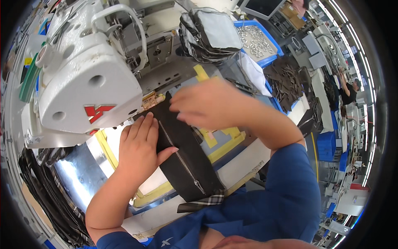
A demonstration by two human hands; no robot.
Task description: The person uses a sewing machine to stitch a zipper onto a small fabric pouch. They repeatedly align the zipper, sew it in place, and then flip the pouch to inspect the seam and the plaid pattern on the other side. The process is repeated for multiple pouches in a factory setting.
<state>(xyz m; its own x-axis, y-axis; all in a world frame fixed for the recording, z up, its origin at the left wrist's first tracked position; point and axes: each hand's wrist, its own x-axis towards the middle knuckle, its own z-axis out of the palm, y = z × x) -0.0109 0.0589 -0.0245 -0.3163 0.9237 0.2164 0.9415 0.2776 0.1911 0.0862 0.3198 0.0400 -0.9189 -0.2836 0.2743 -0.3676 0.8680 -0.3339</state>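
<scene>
A long black fabric panel [198, 155] with a metal zipper [185, 163] set along it lies on the machine bed in front of me. The zipper's slider [197, 183] sits near the end closest to my body. My left hand [139, 145] rests flat on the panel's left side, fingers stretched toward the sewing machine [89, 83] and thumb across the zipper. Above the panel's far right edge is my right hand [209, 103], smeared by motion. Its fingers bend toward the fabric; whether they grip it is unclear. Checked cloth [203, 203] shows under the near end.
Yellow tape strips [226, 143] mark the bed. Beyond it stand a stack of grey-and-black fabric pieces [217, 31] and a blue tray [271, 60] of small metal parts. Dark fabric tabs [286, 81] fill another bin at right. Dark cloth [47, 195] hangs at left.
</scene>
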